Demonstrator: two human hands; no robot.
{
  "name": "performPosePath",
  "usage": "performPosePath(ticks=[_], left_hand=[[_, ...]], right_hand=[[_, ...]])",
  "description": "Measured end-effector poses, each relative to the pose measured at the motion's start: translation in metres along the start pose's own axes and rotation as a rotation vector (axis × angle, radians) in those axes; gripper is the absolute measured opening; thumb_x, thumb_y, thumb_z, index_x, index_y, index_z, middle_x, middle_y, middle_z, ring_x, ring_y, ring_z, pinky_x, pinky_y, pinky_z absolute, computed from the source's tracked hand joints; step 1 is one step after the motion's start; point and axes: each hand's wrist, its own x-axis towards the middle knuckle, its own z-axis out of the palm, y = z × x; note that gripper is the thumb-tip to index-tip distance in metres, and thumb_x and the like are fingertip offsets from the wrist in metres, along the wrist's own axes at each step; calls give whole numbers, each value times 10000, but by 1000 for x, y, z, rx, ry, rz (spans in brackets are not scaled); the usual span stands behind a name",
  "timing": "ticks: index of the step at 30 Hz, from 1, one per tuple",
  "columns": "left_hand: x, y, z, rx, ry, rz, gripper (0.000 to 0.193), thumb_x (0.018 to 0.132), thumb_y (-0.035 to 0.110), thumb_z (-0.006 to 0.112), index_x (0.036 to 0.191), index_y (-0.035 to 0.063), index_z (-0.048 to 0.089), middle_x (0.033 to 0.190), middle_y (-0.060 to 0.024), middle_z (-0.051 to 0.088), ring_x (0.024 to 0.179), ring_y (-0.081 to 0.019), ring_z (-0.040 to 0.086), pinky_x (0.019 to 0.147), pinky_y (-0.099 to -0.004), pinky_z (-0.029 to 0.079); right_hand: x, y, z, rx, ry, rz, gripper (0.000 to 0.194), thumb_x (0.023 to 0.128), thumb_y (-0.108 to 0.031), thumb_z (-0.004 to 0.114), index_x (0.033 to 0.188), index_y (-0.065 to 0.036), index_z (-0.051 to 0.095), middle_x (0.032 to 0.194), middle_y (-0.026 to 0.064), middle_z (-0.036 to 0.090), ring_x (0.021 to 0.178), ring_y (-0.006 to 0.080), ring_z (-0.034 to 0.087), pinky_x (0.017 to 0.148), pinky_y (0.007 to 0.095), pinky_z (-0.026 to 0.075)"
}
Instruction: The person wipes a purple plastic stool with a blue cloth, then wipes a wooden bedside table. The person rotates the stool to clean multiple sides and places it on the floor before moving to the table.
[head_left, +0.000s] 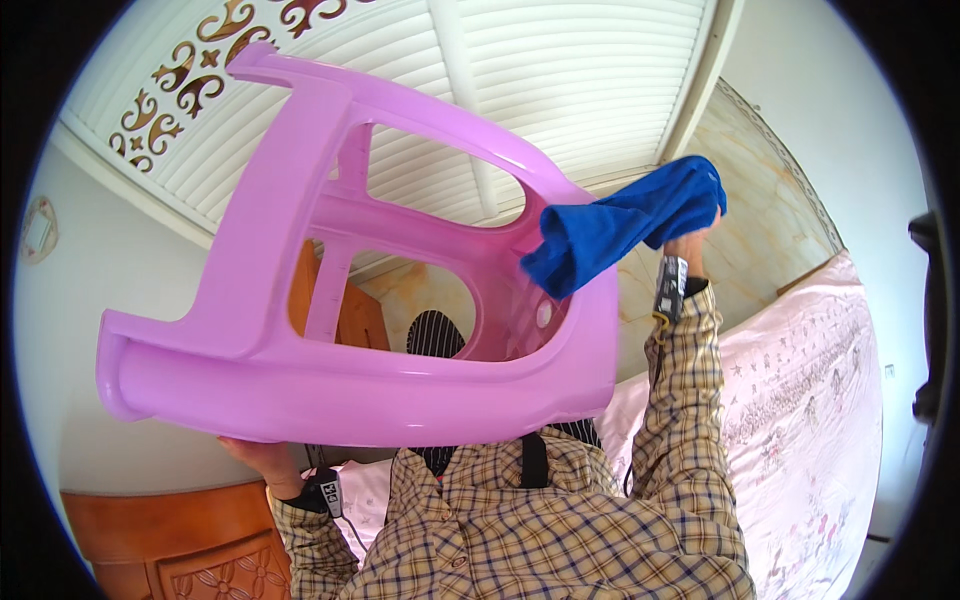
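Note:
A pink plastic stool (420, 397) is held up on its side before me, its legs pointing left and its seat end to the right. My left hand (262, 461) supports it from below near the lower left leg; the fingers are mostly hidden behind the plastic. A blue cloth (622, 225) hangs from my right hand (694, 244), which grips its right end. The cloth's loose end lies over the stool's seat end in the picture; whether it touches the plastic I cannot tell. Both wrists carry small strapped devices.
White louvred doors (570, 75) with scroll cut-outs stand beyond the stool. To the right is a bed with a pink patterned sheet (795, 420). A carved wooden headboard (172, 525) is at the lower left. Marble-look floor (727, 165) and a wooden piece (360, 322) show past the stool.

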Motion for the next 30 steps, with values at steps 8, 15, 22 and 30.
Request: performPosePath(ticks=[8, 15, 22, 30], left_hand=[[18, 5, 19, 394, -134, 310, 588, 1034, 503, 328, 1394, 45, 409, 1335, -103, 505, 1213, -233, 526, 997, -403, 462], [32, 12, 35, -92, -59, 61, 452, 1048, 413, 378, 1293, 39, 450, 1226, -95, 526, 1112, -208, 557, 937, -386, 483], [62, -22, 56, -83, -70, -102, 457, 1074, 428, 299, 1278, 54, 464, 1237, -62, 513, 1155, -144, 504, 986, -314, 434], [82, -45, 119, 108, -391, -126, 541, 1070, 470, 272, 1262, 27, 517, 1131, -98, 603, 991, -166, 605, 841, -304, 521]], right_hand=[[-21, 23, 71, 61, -323, 889, 448, 909, -276, 440, 1159, 60, 599, 1106, 183, 677, 1049, 286, 644, 973, 404, 515], [-39, 19, 102, 243, -610, 1031, 440, 908, -222, 477, 1213, 83, 564, 1193, 214, 644, 1078, 298, 643, 995, 394, 504], [-51, -8, 47, 173, -623, 799, 419, 933, -244, 479, 1232, 32, 581, 1182, 154, 662, 1074, 275, 644, 1000, 399, 498], [-114, -54, 21, -140, -484, 516, 527, 943, -325, 485, 1317, 47, 503, 1227, 160, 623, 1094, 256, 626, 985, 384, 489]])
